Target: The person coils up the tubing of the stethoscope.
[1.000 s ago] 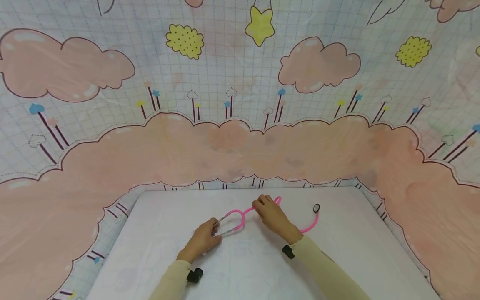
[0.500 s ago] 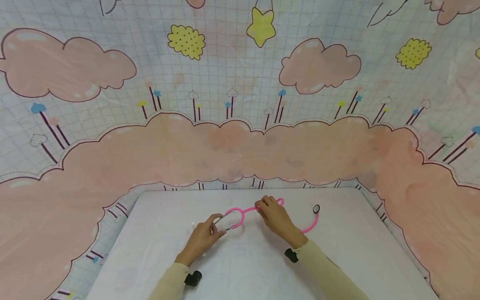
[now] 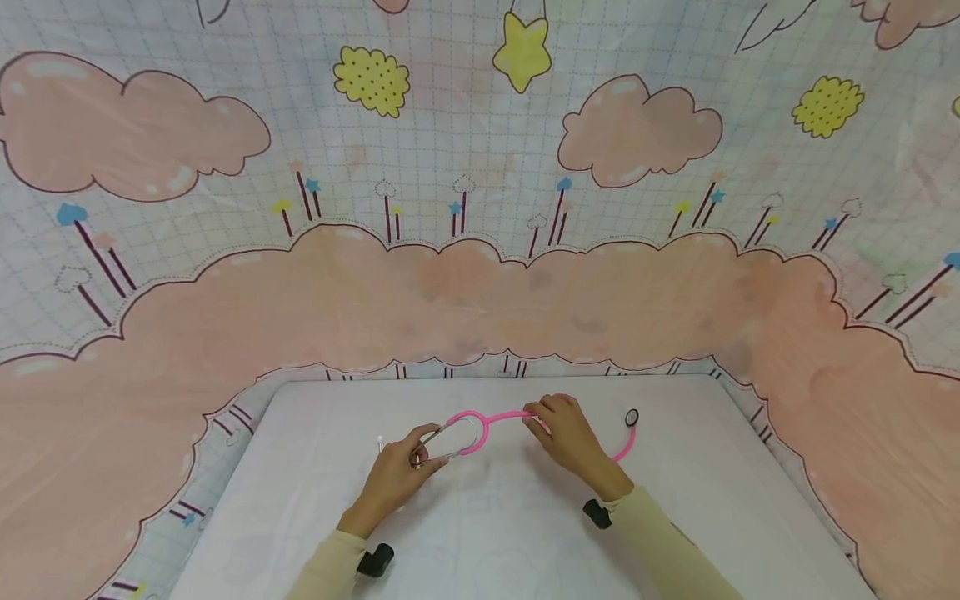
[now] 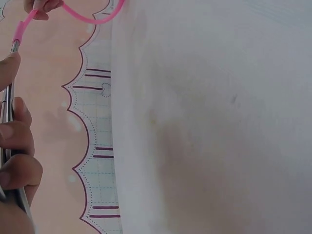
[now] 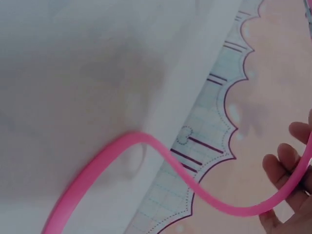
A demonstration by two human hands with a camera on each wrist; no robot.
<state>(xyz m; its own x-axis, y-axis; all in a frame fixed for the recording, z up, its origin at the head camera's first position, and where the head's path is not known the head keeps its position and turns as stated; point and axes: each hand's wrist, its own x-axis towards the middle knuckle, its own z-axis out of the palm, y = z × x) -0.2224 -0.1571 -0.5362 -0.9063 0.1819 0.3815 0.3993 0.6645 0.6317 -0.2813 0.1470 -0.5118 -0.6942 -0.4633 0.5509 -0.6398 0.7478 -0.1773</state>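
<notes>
Left grip (image 3: 393, 471) curls round the stethoscope's (image 3: 485, 432) metal tubes (image 4: 9, 92), right grip (image 3: 564, 433) pinches pink tubing (image 3: 506, 415); white worktop (image 3: 487, 533) below, cloud-printed backdrop (image 3: 465, 300) on the far side.

You have two hands in view, your left hand (image 3: 390, 477) and your right hand (image 3: 568, 435), plus two sleeves (image 3: 330, 567) and two black wrist devices (image 3: 377, 560). You count one pink stethoscope (image 3: 504, 415) with one round chest piece (image 3: 632, 417), one white counter (image 3: 480, 525), one large yellow star (image 3: 522, 55) and two whole spotted yellow shapes (image 3: 371, 82).
</notes>
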